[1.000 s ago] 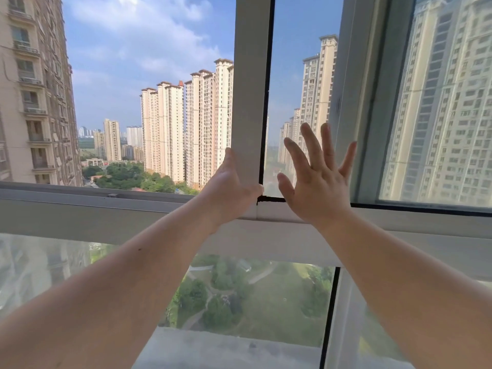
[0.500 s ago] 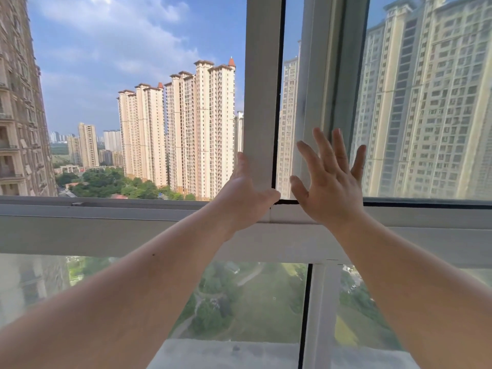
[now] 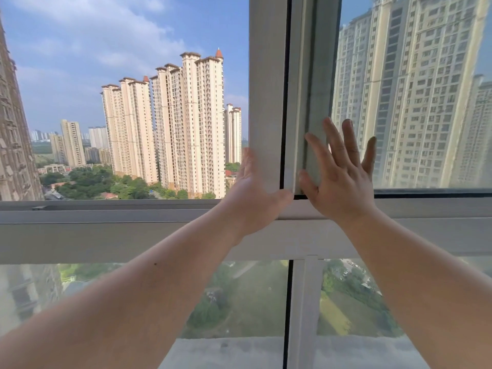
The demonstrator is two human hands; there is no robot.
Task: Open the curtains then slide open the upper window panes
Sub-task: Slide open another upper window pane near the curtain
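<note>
Towers (image 3: 173,123) fill the background. Left hand (image 3: 253,193) presses straight fingers (image 3: 246,161) against sash (image 3: 266,89) edge, thumb across its face. Right hand (image 3: 343,182) lies flat, fingers spread, on adjoining frame (image 3: 306,89) and pane (image 3: 412,102).

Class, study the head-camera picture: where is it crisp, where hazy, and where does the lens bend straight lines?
Head view: the left opening is crisp in bright daylight; the right pane looks washed out, towers behind it leaning inward, a wide-angle effect; the lower panes are milky; the left hand has slightly blurred fingers.
</note>
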